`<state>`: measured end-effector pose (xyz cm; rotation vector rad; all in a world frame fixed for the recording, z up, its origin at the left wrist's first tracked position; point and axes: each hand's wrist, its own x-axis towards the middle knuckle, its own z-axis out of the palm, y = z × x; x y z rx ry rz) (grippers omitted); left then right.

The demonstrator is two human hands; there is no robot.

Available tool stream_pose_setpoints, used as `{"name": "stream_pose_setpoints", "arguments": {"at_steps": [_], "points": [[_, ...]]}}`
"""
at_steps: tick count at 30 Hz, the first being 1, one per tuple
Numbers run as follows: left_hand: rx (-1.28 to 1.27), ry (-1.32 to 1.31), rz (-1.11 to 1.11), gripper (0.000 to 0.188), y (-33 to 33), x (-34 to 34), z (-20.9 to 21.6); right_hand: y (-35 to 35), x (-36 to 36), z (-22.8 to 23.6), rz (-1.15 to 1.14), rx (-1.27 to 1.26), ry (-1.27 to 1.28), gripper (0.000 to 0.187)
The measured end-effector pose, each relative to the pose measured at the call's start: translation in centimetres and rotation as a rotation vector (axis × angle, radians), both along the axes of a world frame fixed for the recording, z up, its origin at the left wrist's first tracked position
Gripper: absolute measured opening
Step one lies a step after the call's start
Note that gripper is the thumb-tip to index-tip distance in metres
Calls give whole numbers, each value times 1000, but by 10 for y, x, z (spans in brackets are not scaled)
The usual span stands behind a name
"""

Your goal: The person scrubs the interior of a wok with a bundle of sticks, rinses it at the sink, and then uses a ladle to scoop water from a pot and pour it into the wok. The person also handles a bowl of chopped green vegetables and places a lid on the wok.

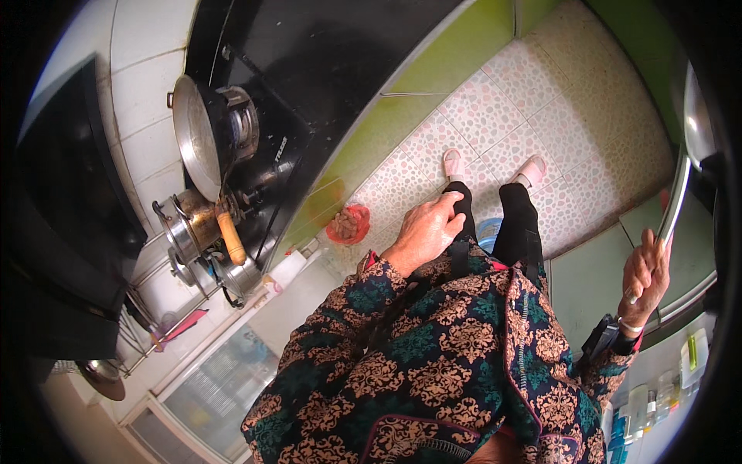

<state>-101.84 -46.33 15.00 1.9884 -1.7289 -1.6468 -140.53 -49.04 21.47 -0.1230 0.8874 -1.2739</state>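
My right hand [648, 280] is at the right side, its fingers wrapped round the pale handle of a metal ladle [677, 192]. The ladle's shiny rounded head is at the picture's right edge, partly cut off, so its contents cannot be seen. My left hand [430, 234] hangs in front of my body, over my left leg. It holds nothing; the fingers are loosely bent and the thumb stands apart. A red plastic bag [348, 224] with brownish lumps in it lies below and to the left of this hand.
At left, a black stove counter [325, 46] carries a wok [196, 139] tilted up by a burner. Beside it are a steel pot [185, 226] and a wooden handle [230, 238]. Green cabinets [456, 50] border the pebble-patterned floor [502, 108]. Bottles [663, 390] stand at lower right.
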Motion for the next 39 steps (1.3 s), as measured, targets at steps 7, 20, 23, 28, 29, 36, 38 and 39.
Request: {"name": "stream_pose_setpoints", "arguments": {"at_steps": [7,20,23,28,29,36,38,39], "points": [[-31,-26,-53,36,-18,-61,4,11,-64,-39,-138,125,-164,57],[-110,166,-23,39,-129,-86,-31,-67,-47,62,-40,308,369,50],[-307,52,-189,39,-157,-86,-25,-65,-52,96,-101,232,275,49],[-302,168,-337,36,-216,-97,-10,-62,-73,125,-370,35,450,44],[-276,85,-358,38,-224,-97,-6,-60,-82,127,-371,-1,460,43],[-281,28,-453,38,-254,-179,14,-55,-270,93,-881,131,776,44],[-270,-38,-480,38,-261,-221,22,-59,-343,66,-900,275,875,41],[-264,-64,-520,37,-262,-239,27,-63,-378,53,-911,371,941,40]]}}
